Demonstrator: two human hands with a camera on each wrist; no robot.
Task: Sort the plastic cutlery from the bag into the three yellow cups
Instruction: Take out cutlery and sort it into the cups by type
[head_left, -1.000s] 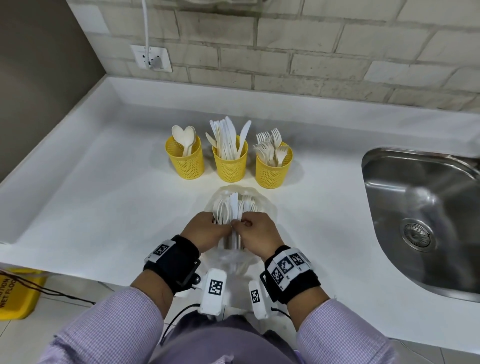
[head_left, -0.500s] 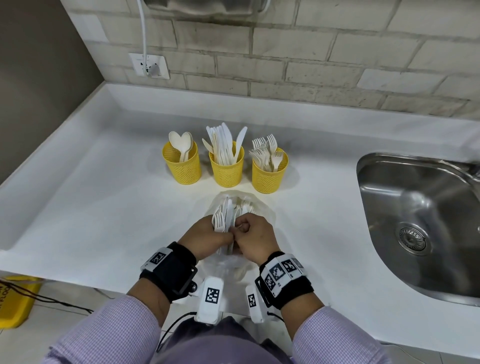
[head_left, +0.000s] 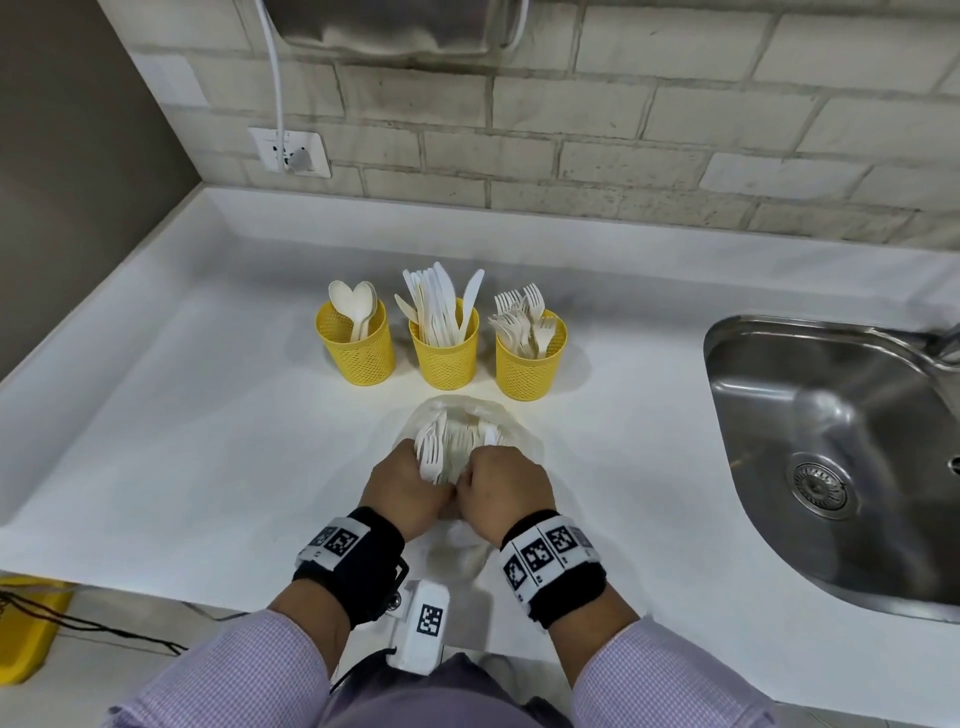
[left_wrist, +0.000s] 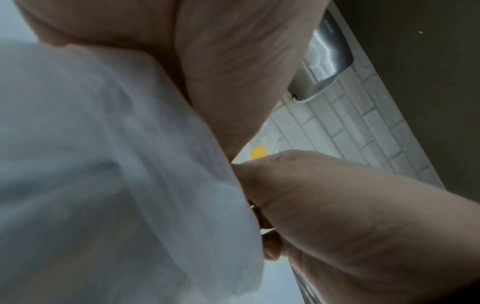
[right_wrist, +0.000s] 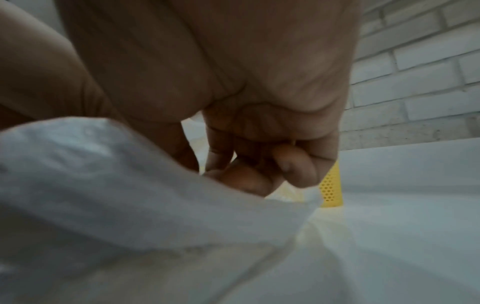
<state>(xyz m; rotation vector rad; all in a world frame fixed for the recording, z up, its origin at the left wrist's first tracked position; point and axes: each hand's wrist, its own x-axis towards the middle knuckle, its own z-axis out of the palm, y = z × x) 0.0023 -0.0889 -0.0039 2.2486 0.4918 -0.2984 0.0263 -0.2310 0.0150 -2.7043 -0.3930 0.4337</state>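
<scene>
Both hands (head_left: 457, 488) pushed the cutlery bundle (head_left: 452, 447) fwd, closer to cups (head_left: 441, 348).

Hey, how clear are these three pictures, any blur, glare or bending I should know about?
Head view: sharp and evenly lit, the three yellow cups crisp; wide-angle lens bows the counter edges; bright glare on the sink. Left wrist view: dim, the bag a soft blur filling the frame beside the left hand. Right wrist view: dim and soft, the right hand and bag close up and out of focus.

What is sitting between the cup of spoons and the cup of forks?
In the head view, a third yellow cup packed with plastic knives stands between the spoon cup and the fork cup, all three in one row.
</scene>
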